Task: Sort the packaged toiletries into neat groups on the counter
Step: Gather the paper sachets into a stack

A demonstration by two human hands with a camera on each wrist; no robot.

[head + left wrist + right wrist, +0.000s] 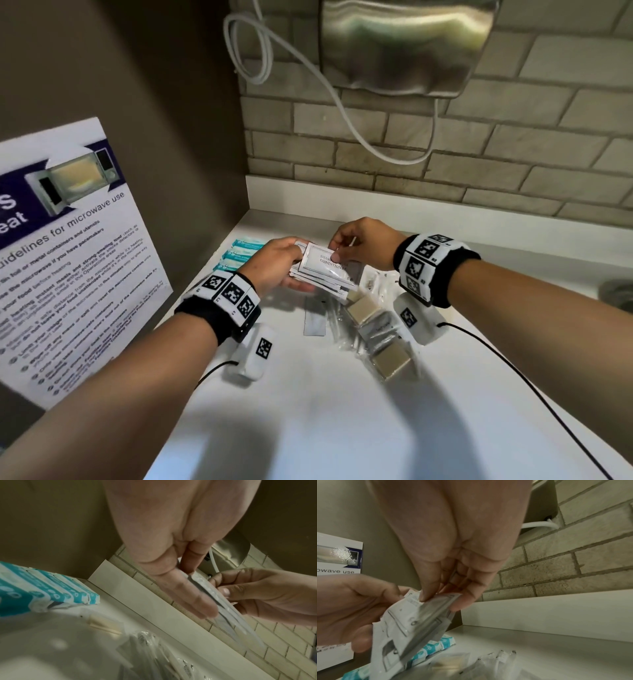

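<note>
Head view: the left hand (274,263) is cradling a fanned stack of shampoo sachets (323,270) above the counter (325,411) while the right hand (363,245) is pinching the top one; squaring the edges should come before setting down.

Left wrist: teal packets (42,588) are sitting grouped.

Right wrist: clear wrappers (501,660) are lying loose, contents unclear.

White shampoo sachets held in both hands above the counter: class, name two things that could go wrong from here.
1. The white shampoo sachets are fanned unevenly between the left hand and right hand; a loose grip could let some slide out.
2. Dropped sachets might land among the clear-wrapped beige soap bars directly below, mixing groups.
</note>
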